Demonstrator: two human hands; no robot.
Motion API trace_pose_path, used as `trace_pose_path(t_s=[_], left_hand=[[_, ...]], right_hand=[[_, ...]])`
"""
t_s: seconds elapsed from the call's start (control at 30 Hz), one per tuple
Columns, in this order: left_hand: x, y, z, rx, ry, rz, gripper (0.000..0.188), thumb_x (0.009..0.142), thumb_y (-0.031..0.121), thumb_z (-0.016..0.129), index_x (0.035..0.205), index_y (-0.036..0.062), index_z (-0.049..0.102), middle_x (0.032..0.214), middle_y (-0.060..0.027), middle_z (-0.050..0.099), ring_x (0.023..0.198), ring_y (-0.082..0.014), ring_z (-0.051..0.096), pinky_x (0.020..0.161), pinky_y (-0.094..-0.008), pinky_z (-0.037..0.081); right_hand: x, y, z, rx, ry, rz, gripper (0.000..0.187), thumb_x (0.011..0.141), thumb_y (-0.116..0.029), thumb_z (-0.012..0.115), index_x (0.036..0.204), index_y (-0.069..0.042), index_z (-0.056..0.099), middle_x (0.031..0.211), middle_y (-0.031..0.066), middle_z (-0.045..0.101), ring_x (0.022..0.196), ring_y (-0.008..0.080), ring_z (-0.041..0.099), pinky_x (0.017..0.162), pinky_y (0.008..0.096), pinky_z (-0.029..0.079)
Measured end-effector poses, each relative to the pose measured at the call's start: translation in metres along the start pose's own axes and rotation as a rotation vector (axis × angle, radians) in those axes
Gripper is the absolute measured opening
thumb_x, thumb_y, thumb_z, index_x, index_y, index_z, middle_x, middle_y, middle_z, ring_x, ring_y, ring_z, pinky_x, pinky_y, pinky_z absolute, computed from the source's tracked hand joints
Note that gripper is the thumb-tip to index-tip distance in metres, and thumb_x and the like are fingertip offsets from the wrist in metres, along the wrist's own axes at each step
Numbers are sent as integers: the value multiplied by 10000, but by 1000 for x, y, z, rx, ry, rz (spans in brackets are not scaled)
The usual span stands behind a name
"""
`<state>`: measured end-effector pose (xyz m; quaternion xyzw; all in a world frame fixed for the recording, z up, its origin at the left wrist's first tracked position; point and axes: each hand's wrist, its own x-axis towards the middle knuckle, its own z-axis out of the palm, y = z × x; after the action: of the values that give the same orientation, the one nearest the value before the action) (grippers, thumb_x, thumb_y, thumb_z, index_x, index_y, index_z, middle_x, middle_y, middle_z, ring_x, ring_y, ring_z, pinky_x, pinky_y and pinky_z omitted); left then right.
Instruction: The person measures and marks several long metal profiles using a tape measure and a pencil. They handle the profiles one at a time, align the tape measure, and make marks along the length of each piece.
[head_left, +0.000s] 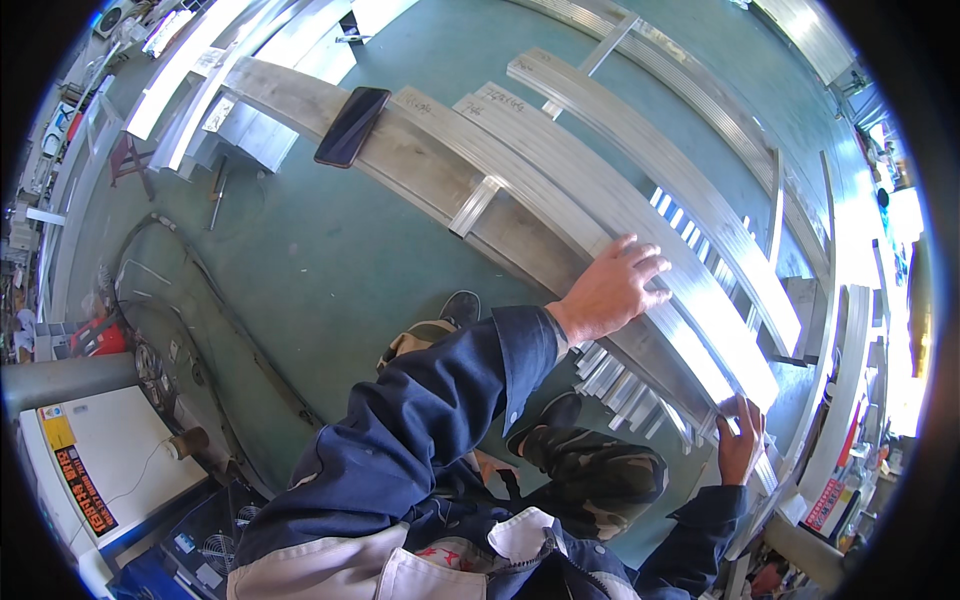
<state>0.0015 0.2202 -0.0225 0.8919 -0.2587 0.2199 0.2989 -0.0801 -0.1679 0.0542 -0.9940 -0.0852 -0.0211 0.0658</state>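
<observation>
Long silvery aluminium profiles (pixel 560 170) lie side by side across a supporting beam (pixel 410 180), with handwritten marks near their far ends. My left hand (pixel 615 290) rests on the nearer profiles, its fingers apart and bent over their top faces. At the near right end, my right hand (pixel 740 440) has its fingers closed around the end of a profile; its palm side is partly hidden. A dark smartphone (pixel 352 127) lies flat on the beam, left of the profiles. A short metal crosspiece (pixel 474 206) sits between phone and left hand.
Another long profile (pixel 650 140) lies beyond, on the rack frame (pixel 775 210). Several short profile offcuts (pixel 620 385) are stacked low under the beam. Dark hoses (pixel 225 300) trail over the green floor at left, near a white cabinet (pixel 130 450).
</observation>
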Motion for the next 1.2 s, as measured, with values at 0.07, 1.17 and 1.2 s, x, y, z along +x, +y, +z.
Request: trace_pose_path(t_s=[0.07,1.17,1.2], left_hand=[[0,0,0,-8,-2,-1,298,941,176,637,1205,217,769,1424,-85,596,1400,-295,487,1227,-516,293],[2,-3,4,22,-2,0,274,974,209,608,1190,245,773,1414,-73,596,1396,-286,483,1227,-513,291],[3,-3,4,20,1,-1,275,972,208,610,1191,245,773,1415,-72,596,1397,-286,482,1227,-513,290]], right_hand=[[0,1,1,14,5,-1,585,766,1,775,1335,-64,654,1250,115,663,1169,316,622,1006,414,498],[6,-6,2,-27,106,-57,385,829,-138,772,1207,-106,710,1145,83,679,1088,298,650,893,429,541],[6,-5,2,-29,102,-54,389,827,-138,773,1210,-106,710,1151,85,679,1093,301,650,895,432,540]])
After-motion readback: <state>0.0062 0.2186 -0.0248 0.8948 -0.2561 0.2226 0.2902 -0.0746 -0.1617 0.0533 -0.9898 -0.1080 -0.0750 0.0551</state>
